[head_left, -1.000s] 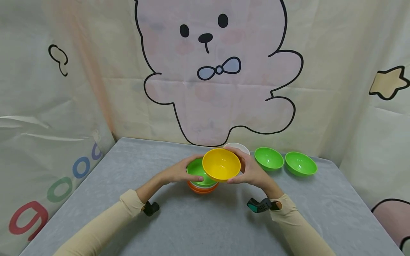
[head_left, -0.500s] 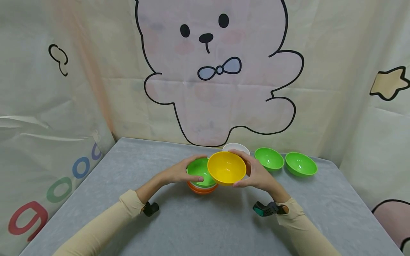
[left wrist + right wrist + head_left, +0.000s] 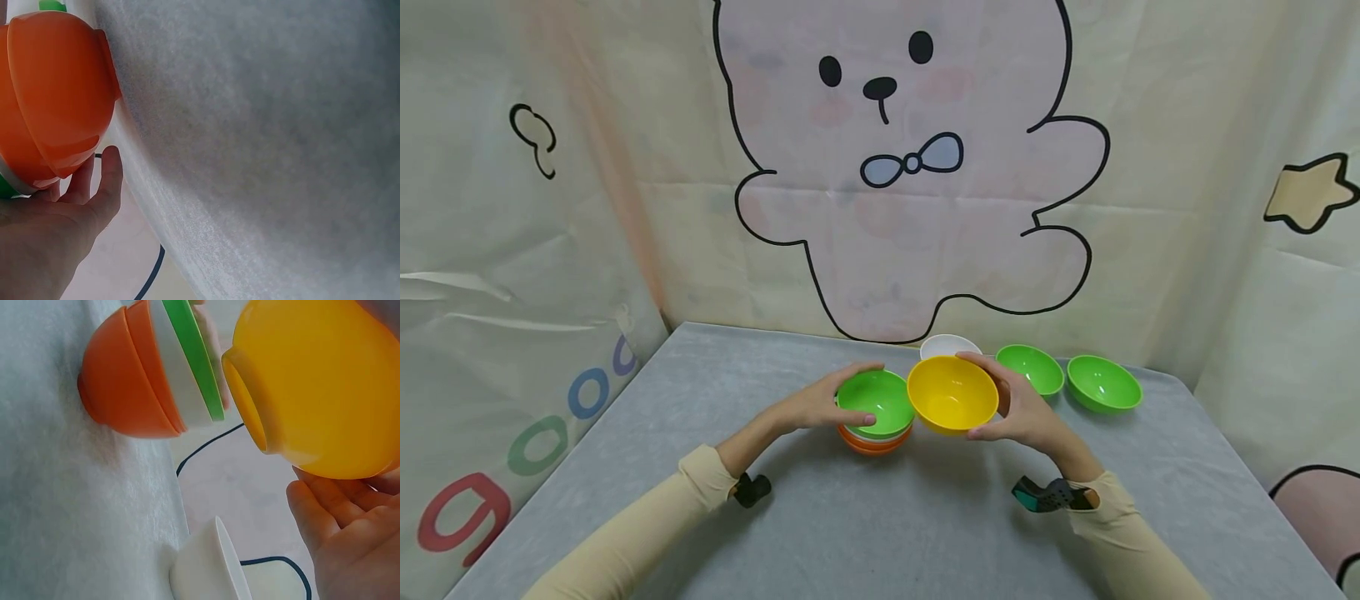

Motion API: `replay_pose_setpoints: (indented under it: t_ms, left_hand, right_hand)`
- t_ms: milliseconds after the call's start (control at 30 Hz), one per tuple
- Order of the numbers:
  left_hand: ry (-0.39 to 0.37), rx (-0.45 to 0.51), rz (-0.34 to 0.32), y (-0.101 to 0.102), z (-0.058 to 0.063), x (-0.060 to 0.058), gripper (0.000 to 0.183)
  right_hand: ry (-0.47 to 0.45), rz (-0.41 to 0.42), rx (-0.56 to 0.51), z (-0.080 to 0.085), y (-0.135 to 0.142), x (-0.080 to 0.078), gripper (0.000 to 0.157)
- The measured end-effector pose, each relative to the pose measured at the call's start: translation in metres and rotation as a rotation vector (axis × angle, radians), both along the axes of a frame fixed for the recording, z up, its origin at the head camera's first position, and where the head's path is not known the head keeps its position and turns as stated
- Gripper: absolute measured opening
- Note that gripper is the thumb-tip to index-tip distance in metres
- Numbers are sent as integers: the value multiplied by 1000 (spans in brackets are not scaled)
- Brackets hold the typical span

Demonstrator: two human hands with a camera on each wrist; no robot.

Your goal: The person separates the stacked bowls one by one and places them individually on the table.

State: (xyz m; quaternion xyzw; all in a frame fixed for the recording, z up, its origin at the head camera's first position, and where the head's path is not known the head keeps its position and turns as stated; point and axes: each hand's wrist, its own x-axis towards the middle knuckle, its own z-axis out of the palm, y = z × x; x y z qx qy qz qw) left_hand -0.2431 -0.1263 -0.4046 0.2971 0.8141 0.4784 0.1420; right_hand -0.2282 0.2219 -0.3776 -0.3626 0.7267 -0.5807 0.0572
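My right hand (image 3: 1028, 410) holds a yellow bowl (image 3: 952, 393) by its side, thumb near the front and fingers behind. In the right wrist view the bowl's foot hangs above the table, apart from the stack. My left hand (image 3: 817, 405) spans the left side of a stack of nested bowls, its thumb across the rim of the top green bowl (image 3: 880, 400). Under that green bowl come a white bowl (image 3: 181, 375) and two orange bowls (image 3: 62, 87). The stack stands upright on the table, just left of the yellow bowl.
Behind the yellow bowl stands a white bowl (image 3: 949, 345), partly hidden. Two green bowls (image 3: 1033, 370) sit side by side toward the back right. A grey cloth covers the table (image 3: 880, 533), and a printed curtain (image 3: 1150, 250) hangs behind it.
The yellow bowl has moved right and slightly down with my right hand, uncovering more of the green bowl on the stack. My left hand has stayed in place on the stack.
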Motion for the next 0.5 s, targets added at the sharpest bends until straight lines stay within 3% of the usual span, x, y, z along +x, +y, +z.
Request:
replay_pose_setpoints:
  t_ms: [500]
  left_hand:
    - [6,11,-6,-1,0,-1,82]
  right_hand:
    - [-3,-38,12,-8,23,6,91]
